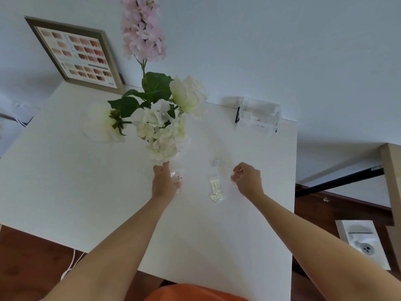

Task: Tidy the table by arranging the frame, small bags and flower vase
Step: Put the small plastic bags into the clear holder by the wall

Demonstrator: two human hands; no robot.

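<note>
A framed colour chart [77,56] leans on the wall at the table's back left. White and pink flowers [156,118] fill the table's middle; their vase is hidden beneath the blooms. My left hand [165,181] lies just in front of the flowers, its fingers on a small clear bag [178,177] with red bits. Two small bags with pale contents [215,185], [217,197] lie between my hands, and a third small bag [217,162] lies farther back. My right hand [248,178] hovers to their right with fingers curled and pinched; what it holds I cannot make out.
A clear plastic box [259,115] stands at the back right of the white table [65,181], against the wall. Beyond the table's right edge are a black bar [338,181], a wooden piece [391,181] and a white socket block [362,242]. Papers [19,111] lie left.
</note>
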